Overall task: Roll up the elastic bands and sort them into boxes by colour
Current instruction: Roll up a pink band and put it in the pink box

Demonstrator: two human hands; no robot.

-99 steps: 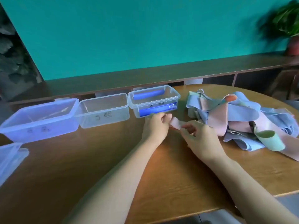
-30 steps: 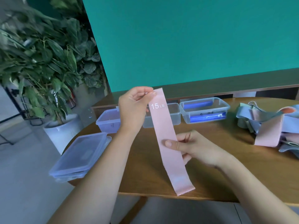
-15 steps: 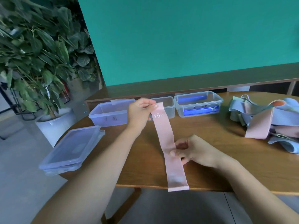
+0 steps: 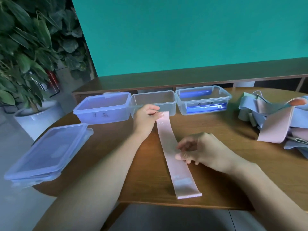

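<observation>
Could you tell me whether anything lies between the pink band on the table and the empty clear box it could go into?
Nothing visible blocks the way. The pink band lies flat, its far end pinched by the left hand right in front of the middle clear box, which is open with no lid on. The right hand rests at the band's middle.

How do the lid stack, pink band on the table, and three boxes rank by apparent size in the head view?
1. Lid stack, nearest the camera, so perhaps flattered.
2. Pink band.
3. Left box, middle box, right box: alike, unranked.
</observation>
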